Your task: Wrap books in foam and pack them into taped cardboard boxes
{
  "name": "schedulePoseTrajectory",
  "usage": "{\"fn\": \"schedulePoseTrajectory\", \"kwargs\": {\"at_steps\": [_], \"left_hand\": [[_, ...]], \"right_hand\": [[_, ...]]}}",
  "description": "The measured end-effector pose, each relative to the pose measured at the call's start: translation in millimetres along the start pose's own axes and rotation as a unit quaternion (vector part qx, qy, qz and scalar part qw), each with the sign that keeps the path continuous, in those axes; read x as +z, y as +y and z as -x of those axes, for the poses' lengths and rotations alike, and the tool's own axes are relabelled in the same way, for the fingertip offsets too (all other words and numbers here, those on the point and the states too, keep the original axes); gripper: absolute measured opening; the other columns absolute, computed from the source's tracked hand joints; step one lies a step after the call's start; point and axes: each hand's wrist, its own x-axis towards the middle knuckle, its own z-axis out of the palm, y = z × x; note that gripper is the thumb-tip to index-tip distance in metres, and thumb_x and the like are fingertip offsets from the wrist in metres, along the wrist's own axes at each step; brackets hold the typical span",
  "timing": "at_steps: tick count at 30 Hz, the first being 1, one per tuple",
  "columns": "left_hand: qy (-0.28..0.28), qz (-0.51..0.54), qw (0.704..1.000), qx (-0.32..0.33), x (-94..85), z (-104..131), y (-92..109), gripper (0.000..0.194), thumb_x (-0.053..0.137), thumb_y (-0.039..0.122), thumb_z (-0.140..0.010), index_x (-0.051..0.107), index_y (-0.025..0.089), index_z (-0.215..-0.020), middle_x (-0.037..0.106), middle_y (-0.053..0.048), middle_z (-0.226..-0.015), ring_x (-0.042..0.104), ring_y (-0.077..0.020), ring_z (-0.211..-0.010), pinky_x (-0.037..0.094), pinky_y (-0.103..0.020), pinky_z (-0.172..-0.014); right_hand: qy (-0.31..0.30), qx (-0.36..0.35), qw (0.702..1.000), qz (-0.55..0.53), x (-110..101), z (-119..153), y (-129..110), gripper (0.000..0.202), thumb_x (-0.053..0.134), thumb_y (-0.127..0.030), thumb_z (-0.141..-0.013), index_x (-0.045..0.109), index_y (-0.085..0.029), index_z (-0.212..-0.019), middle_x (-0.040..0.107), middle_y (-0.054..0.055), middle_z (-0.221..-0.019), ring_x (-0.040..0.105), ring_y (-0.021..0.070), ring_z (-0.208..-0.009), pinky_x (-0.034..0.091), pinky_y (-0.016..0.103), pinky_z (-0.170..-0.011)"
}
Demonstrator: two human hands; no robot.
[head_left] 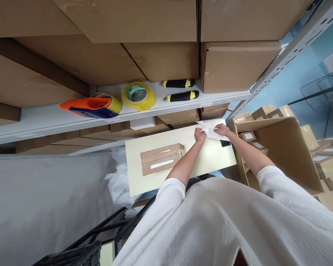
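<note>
Both of my hands are over the far right end of a pale yellow board (161, 142). A small white sheet of paper (211, 133) is stretched between them. My left hand (200, 135) pinches its left edge, while my right hand (222, 130) grips its upper right side. Behind them, more white paper (215, 122) lies at the board's far edge. Part of a black object (225, 143) shows below my right hand; its kind I cannot make out. To the left of my left arm, a taped brown carton (161, 159) with a white label strip rests on the board.
On the shelf (211, 98) lie an orange and blue tape dispenser (90, 105), a yellow tape roll (138, 96) and two utility knives (180, 96). Large cartons (238, 62) fill the shelf. At right stands an open box (277, 151) holding smaller boxes. White plastic sheeting (120, 181) hangs at left.
</note>
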Motion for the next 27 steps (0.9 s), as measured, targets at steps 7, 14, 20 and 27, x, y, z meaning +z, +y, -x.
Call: {"fn": "schedulePoseTrajectory", "kwargs": {"at_steps": [7,14,20,27], "left_hand": [[0.028,-0.035,0.999,0.008,-18.5,-3,15,0.026,0.071,0.007,-0.081,0.059,0.028,-0.09,0.067,0.002,-0.078,0.071,-0.0218,-0.082,0.052,-0.032,-0.082],[0.046,-0.051,0.993,0.098,-48.8,-12,33,0.027,0.065,0.001,-0.08,0.062,0.026,-0.087,0.067,0.001,-0.076,0.069,-0.0223,-0.087,0.05,-0.033,-0.087],[0.045,-0.052,0.99,0.125,-69.1,-12,42,0.026,0.063,0.001,-0.077,0.063,0.026,-0.087,0.068,0.001,-0.076,0.067,-0.0207,-0.084,0.05,-0.032,-0.088],[0.039,-0.053,0.99,0.126,-81.4,-4,48,0.029,0.063,0.0,-0.076,0.064,0.025,-0.09,0.069,0.002,-0.077,0.068,-0.0208,-0.087,0.05,-0.032,-0.09]], "right_hand": [[0.037,-0.006,0.995,0.087,-17,-8,11,0.035,0.067,-0.032,-0.093,0.083,-0.024,-0.123,0.082,0.012,-0.127,0.07,0.0362,-0.125,0.045,0.052,-0.115],[0.082,-0.005,0.988,0.13,-33,-11,13,0.038,0.06,-0.026,-0.097,0.081,-0.022,-0.128,0.08,0.017,-0.127,0.068,0.0378,-0.125,0.043,0.055,-0.116],[0.092,0.001,0.987,0.13,-37,-13,17,0.04,0.058,-0.027,-0.098,0.079,-0.022,-0.132,0.078,0.017,-0.129,0.066,0.0376,-0.127,0.04,0.055,-0.117],[0.132,0.01,0.984,0.116,-47,-12,17,0.042,0.053,-0.025,-0.101,0.077,-0.019,-0.135,0.076,0.019,-0.132,0.065,0.0368,-0.129,0.039,0.055,-0.118]]}}
